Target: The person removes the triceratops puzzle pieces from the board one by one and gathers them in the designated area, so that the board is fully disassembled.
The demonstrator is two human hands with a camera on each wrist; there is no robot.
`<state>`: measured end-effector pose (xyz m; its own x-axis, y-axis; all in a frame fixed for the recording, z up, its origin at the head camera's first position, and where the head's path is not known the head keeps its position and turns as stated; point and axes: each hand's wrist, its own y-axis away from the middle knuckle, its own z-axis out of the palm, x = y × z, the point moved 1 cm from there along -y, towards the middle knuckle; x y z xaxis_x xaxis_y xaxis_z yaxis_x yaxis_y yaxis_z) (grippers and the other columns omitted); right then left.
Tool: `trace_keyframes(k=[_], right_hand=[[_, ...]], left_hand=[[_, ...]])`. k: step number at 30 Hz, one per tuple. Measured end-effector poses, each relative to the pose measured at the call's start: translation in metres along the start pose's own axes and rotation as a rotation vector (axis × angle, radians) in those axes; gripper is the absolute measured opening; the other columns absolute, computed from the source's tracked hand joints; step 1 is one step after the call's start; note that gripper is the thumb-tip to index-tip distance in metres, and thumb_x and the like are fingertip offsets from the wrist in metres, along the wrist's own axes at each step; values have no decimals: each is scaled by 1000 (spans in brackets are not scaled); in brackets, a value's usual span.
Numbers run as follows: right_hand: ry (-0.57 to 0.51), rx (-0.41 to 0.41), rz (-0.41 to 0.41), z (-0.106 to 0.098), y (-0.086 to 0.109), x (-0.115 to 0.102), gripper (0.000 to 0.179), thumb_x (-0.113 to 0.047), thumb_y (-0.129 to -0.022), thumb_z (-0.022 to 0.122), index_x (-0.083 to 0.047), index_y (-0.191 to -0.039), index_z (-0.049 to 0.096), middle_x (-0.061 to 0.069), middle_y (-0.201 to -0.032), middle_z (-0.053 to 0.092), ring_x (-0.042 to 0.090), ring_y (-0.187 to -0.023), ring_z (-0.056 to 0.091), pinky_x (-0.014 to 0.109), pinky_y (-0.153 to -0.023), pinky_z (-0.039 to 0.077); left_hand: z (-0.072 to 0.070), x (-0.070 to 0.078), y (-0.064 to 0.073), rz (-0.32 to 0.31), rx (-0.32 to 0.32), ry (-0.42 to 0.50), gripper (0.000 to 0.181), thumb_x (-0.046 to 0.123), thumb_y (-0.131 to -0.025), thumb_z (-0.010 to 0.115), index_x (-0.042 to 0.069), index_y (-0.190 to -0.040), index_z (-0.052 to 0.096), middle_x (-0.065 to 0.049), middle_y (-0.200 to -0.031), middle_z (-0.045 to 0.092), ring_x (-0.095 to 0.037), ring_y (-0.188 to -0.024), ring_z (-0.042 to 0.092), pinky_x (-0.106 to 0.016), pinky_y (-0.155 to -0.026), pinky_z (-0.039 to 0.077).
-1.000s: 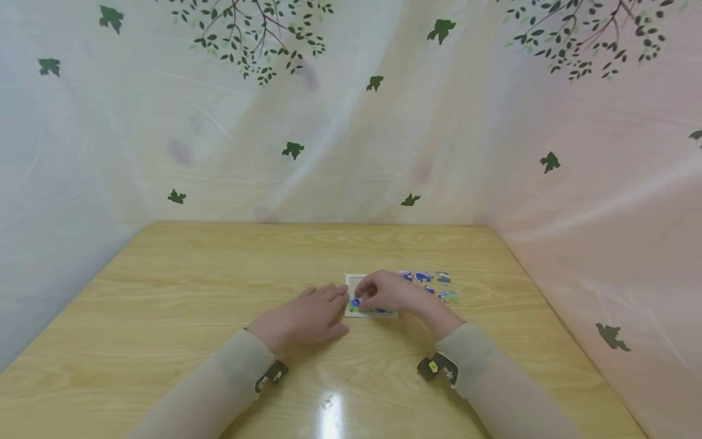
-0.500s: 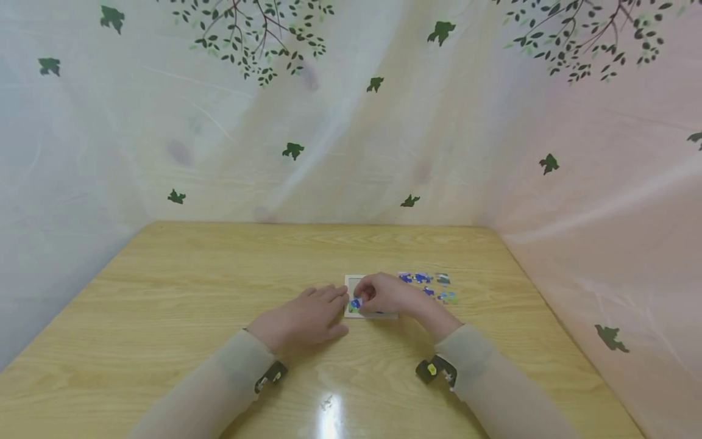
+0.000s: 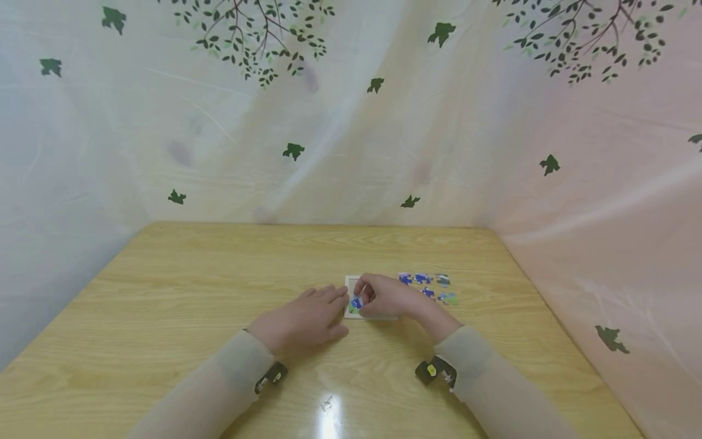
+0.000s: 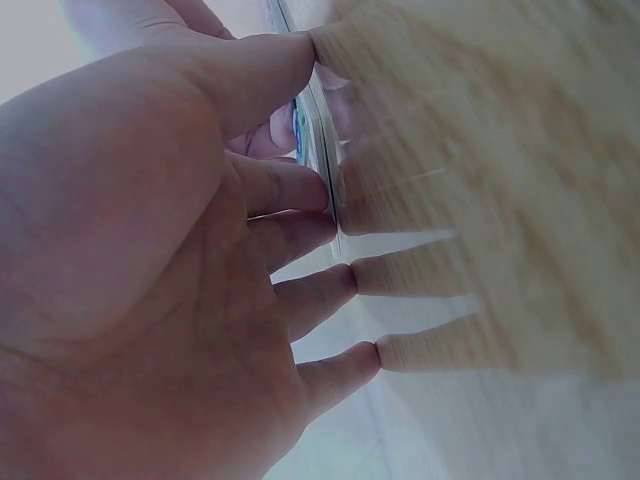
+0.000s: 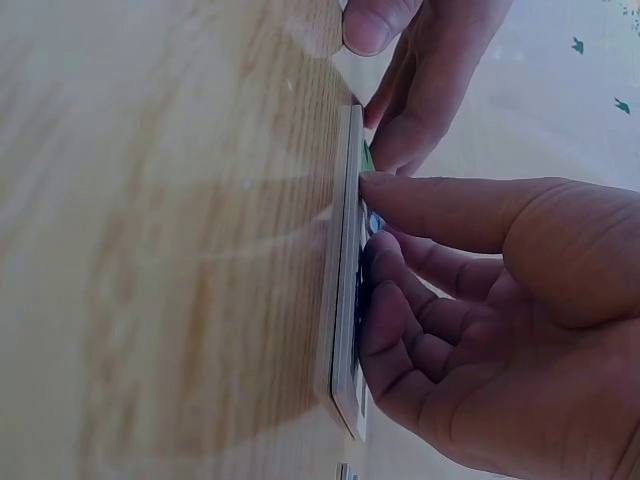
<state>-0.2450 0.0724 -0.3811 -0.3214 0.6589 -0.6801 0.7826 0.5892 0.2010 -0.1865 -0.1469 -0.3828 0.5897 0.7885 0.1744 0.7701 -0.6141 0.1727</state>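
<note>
A small white-rimmed puzzle tray point(image 3: 348, 315) lies flat on the wooden table, partly hidden under my right hand point(image 3: 386, 296). Blue and green puzzle pieces show in its lower left. My right thumb and fingertips pinch a puzzle piece point(image 5: 375, 222) low over the tray; most of the piece is hidden by the fingers. The other right fingers are curled in close to the tray's surface. My left hand point(image 3: 307, 317) rests palm down on the table, fingers extended, its fingertips against the tray's left edge. In the left wrist view, those fingertips touch the tabletop and the tray's side.
Several loose puzzle pieces point(image 3: 422, 278) lie to the right of the tray, with a green and blue one point(image 3: 448, 298) nearest the right side. The wooden table point(image 3: 192, 274) ends at a leaf-printed curtain point(image 3: 329, 183) behind and on both sides.
My right hand stays over the tray's left part, with only a slight shift of its fingers and wrist. The left hand holds its place at the tray's edge.
</note>
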Motion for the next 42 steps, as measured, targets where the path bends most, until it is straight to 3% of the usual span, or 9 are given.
trace_keyframes(k=[18,25,42], right_hand=[[-60,43,0,-2,-1,1,13,-6,-107,73,-12,-116,66,3,-107,69,20,-97,63,36,-86,56],[-101,61,-1,-6,-1,4,14,-8,-107,73,-12,-119,66,3,-108,70,19,-97,65,36,-84,57],[-118,173,-22,-37,22,29,14,-13,-109,70,-15,-122,72,6,-110,70,22,-96,66,34,-78,58]], left_hand=[[2,-1,-1,-18,-10,-26,71,50,-116,51,5,-171,40,-12,-180,31,-36,-166,27,-57,-135,23],[2,-2,-2,-2,-8,-43,71,51,-117,50,5,-170,40,-13,-179,31,-37,-165,28,-58,-135,24],[0,0,0,-12,-10,-35,72,51,-117,49,5,-171,39,-13,-179,31,-36,-165,28,-57,-135,24]])
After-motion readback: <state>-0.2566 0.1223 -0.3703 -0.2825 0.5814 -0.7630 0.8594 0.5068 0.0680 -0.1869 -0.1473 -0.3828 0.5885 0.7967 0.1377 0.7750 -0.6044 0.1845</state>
